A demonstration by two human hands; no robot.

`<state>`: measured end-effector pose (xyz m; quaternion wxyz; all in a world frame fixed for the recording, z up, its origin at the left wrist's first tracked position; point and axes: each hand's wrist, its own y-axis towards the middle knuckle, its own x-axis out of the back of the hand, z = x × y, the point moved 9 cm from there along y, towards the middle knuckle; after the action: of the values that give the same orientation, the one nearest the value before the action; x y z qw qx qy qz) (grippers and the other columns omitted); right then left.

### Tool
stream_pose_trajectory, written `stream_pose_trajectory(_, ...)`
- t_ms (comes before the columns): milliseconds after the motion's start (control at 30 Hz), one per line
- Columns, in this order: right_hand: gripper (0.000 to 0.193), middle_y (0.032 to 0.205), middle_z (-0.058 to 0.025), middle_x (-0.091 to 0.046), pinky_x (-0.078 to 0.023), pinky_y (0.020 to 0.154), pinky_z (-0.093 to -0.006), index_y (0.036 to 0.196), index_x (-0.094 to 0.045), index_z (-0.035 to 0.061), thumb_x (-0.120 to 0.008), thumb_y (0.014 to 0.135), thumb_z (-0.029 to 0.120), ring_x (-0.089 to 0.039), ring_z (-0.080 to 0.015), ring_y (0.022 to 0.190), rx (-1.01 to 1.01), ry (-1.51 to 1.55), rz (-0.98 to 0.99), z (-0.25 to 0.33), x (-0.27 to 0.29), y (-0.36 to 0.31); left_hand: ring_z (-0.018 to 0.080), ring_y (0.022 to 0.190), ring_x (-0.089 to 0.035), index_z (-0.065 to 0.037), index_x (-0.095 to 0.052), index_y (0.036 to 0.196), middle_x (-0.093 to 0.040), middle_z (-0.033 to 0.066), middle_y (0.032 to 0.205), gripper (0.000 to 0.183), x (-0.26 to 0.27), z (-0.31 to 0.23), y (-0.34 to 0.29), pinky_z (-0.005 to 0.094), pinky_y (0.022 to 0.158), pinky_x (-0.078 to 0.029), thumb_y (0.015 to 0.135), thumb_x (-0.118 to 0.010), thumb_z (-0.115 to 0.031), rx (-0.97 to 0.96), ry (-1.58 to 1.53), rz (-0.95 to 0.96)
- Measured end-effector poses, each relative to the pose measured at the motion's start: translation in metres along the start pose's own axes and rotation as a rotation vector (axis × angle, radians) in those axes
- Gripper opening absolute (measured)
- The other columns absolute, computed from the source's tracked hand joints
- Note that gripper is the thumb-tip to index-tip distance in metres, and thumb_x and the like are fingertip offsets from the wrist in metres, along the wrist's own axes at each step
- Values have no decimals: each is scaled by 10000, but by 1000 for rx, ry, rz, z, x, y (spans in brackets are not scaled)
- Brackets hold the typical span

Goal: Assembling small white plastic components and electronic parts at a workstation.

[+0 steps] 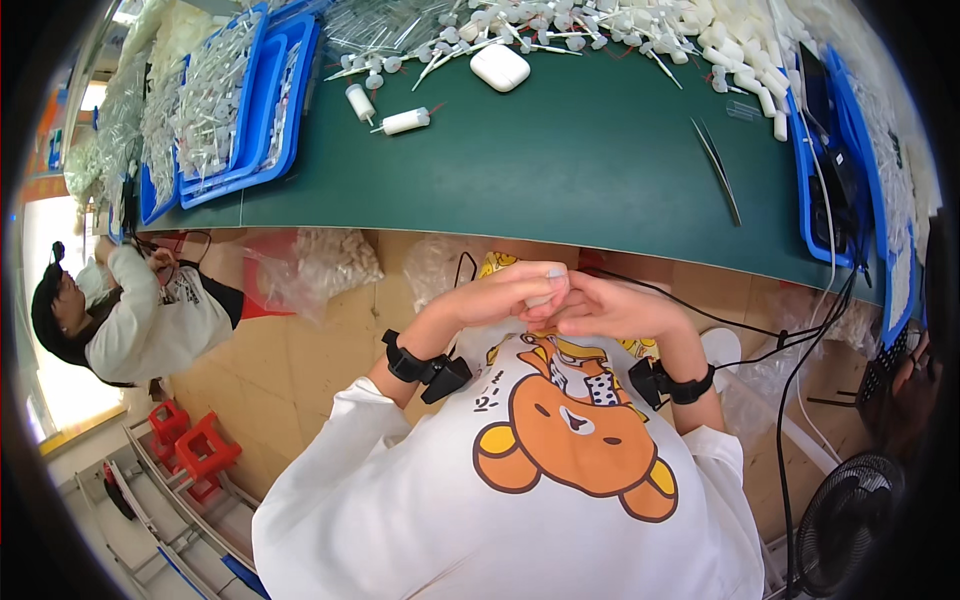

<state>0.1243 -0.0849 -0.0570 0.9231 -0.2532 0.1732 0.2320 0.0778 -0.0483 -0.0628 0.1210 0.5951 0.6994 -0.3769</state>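
Observation:
My left hand [512, 292] and my right hand [622, 308] meet in front of my shirt, just below the near edge of the green table [520, 170]. Their fingers are bent and pressed against each other. Whether anything small sits between them is hidden. Black bands with small dark boxes circle both wrists, one on the left wrist [405, 362] and one on the right wrist [690, 385]. On the tabletop beyond lie a white rounded case [500, 67], two white cylinders with thin stems, one [405, 121] nearer than the other [360, 103], and metal tweezers [716, 172].
White stemmed parts [560, 25] and foam-like cylinders [745, 70] are heaped along the back. Blue trays [285, 150] stand left, another [815, 235] right. Black cables [790, 345] hang near a fan [855, 520]. A co-worker [160, 310] is at left, above red stools [205, 445].

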Motion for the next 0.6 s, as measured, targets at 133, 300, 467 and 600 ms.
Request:
stream_pose_trajectory(133,591,1247,-186,-468,-410,953,-349,1316,-275,-1,-607,852,155,-488,-217,1154,51,-79,13,6,-2,-21,78,518,-288,-52,-445,797,-335,-17,596,315,-6,-35,-3,218,479,-255,952,-362,-314,-212,54,-58)
stream_pose_trajectory(300,616,1270,-175,-444,-345,1009,-365,1338,-248,9,-597,837,87,-433,-229,1206,147,-114,0,35,-11,-30,77,491,-261,-60,-397,743,-320,-13,566,304,-29,-90,-5,221,452,-227,927,-359,-299,-495,-81,-34)
stream_pose_trajectory(467,652,1269,-161,-445,-344,1009,-361,1354,-225,13,-597,820,64,-428,-254,1208,202,145,-46,50,-14,-36,72,464,-260,-65,-384,749,-321,-16,538,337,-45,-130,-18,218,428,-226,925,-326,-346,-665,-132,-33)
stream_pose_trajectory(600,694,1300,-171,-407,-352,1003,-367,1361,-206,14,-611,799,47,-411,-263,1221,322,172,-57,62,-12,-36,70,454,-265,-67,-385,752,-324,-18,531,370,-52,-135,-10,215,411,-226,927,-299,-382,-602,-236,35)
